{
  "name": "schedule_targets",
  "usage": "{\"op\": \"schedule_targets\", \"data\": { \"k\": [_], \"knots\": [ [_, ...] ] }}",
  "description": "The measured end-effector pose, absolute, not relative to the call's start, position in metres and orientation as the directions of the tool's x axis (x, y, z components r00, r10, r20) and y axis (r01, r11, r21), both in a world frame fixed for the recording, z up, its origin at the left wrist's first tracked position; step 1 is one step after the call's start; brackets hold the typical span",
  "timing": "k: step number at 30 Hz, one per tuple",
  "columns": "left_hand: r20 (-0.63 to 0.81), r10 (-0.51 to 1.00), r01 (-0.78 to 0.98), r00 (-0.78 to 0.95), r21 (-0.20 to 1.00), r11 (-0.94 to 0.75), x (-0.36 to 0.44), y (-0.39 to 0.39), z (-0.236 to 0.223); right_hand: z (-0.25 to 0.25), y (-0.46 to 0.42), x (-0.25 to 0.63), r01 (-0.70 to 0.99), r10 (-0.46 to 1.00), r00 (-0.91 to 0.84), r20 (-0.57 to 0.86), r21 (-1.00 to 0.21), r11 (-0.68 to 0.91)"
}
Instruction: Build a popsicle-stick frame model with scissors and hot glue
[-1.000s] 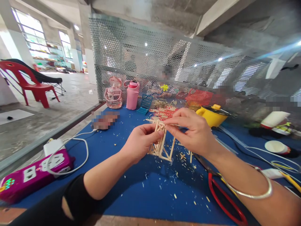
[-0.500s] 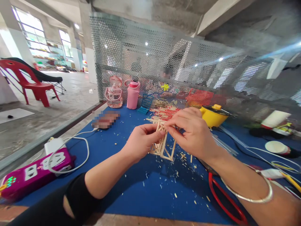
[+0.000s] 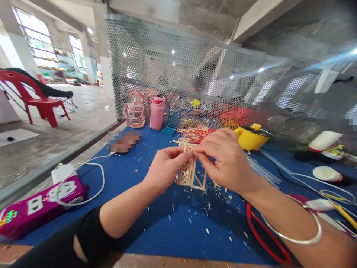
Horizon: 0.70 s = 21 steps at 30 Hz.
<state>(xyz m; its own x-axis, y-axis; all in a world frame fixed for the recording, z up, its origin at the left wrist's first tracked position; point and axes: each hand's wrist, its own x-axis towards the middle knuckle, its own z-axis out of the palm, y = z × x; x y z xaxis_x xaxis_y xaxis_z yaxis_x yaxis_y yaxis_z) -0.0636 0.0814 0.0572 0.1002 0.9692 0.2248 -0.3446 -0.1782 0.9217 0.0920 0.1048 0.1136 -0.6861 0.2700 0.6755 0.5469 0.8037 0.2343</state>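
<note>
A small frame of pale matchsticks (image 3: 191,178) stands upright above the blue mat (image 3: 156,230), its upper part hidden by fingers. My left hand (image 3: 167,167) is closed round its upper left side, thumb and forefinger pinching near the top. At the frame's top right, my right hand (image 3: 223,160) is closed in a pinch, its fingertips meeting my left thumb. What lies between those right fingertips is too small and covered to make out. Behind the frame, a pile of red-tipped matchsticks (image 3: 195,134) lies on the mat.
Scissors with red handles (image 3: 252,219) lie under my right forearm. A yellow pot (image 3: 253,137) stands back right, a pink bottle (image 3: 157,113) and a clear jug (image 3: 134,113) back left. A purple power strip (image 3: 41,201) is at left. A perforated metal screen (image 3: 167,56) rises behind.
My right fingertips have shifted slightly left and down, closer to my left thumb. My left hand keeps hold of the matchstick frame, which has barely moved.
</note>
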Motion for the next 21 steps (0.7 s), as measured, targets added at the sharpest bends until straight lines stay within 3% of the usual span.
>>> {"op": "schedule_targets", "data": {
  "k": [3,8,14,18,21],
  "knots": [
    [0.220,0.973,-0.313,0.069,0.931,-0.189,-0.064,0.081,0.059,0.112,0.104,0.093,0.525,0.269,-0.697,0.664,0.219,0.822],
    [0.193,0.979,-0.287,0.058,0.943,-0.169,-0.065,0.081,0.062,0.106,0.106,0.093,0.544,0.331,-0.575,0.748,0.047,0.838],
    [0.192,0.981,-0.233,0.019,0.955,-0.182,-0.064,0.081,0.058,0.101,0.111,0.092,0.504,0.403,-0.563,0.722,-0.088,0.859],
    [0.194,0.981,-0.206,0.017,0.961,-0.187,-0.064,0.080,0.057,0.101,0.113,0.093,0.481,0.352,-0.549,0.758,-0.058,0.875],
    [0.215,0.976,-0.183,0.021,0.961,-0.208,-0.065,0.081,0.058,0.101,0.114,0.095,0.451,0.277,-0.599,0.752,0.031,0.892]
  ]
}}
